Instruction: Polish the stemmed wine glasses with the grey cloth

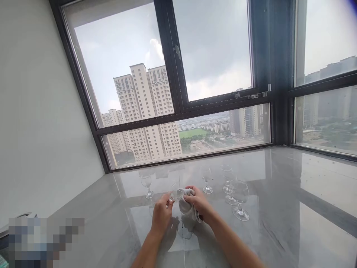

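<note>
My left hand (161, 214) holds a clear wine glass (174, 194) tilted above the grey marble counter (279, 208). My right hand (198, 204) grips a grey-white cloth (186, 206) pressed into and around the glass's bowl. Both hands are close together near the counter's middle. Much of the glass is hidden by the cloth and my fingers.
Several other clear stemmed glasses stand upright on the counter: one at the left (146, 185), one behind my right hand (207, 179), two at the right (240, 199), (227, 178). A dark-framed window (178, 111) runs along the counter's far edge. A white wall (41, 111) lies to the left.
</note>
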### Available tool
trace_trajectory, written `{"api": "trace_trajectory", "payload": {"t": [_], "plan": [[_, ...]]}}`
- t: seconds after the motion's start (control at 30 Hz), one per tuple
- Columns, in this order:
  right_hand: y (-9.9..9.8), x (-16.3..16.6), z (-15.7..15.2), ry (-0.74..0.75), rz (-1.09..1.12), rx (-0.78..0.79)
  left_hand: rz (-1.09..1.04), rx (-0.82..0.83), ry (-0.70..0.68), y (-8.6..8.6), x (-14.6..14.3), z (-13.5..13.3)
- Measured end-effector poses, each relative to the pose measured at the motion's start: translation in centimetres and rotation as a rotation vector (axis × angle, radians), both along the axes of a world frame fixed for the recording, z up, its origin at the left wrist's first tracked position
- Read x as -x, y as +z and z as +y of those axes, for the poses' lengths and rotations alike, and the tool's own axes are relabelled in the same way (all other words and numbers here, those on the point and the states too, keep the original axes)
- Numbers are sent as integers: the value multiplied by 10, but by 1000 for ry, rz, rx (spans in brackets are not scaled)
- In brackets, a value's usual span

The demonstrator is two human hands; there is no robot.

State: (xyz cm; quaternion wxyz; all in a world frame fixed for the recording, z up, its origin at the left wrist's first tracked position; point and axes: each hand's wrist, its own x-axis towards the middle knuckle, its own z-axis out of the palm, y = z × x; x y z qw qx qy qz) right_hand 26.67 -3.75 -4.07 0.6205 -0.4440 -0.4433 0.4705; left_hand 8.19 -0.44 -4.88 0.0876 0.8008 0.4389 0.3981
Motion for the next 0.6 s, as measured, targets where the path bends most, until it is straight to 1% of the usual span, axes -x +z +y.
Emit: {"api": "trace_trajectory", "payload": {"t": [0.1,0.2,0.23,0.3,0.37,0.4,0.43,0.53,0.6], "plan": [[5,5,-5,28,31,-26,17,41,86,-2,3,1],[9,8,-8,-21,29,-104,115,31,176,0,4,-3],[10,9,-9,-59,-15,-157,164,18,196,1,3,-5],[10,11,-10,-142,-193,-282,255,-25,205,1,2,-7],[7,11,-10,-193,-395,-373,310,-83,155,2,0,-9],[6,10,-9,-196,-431,-364,325,-114,99,2,-2,-10],[5,8,-8,-192,-416,-321,332,-143,27,2,-3,-10],[0,-3,0,-158,-225,-107,273,-175,-167,3,-7,-12],[-3,-9,4,-110,-138,-1,141,-115,-198,4,-8,-12]]}}
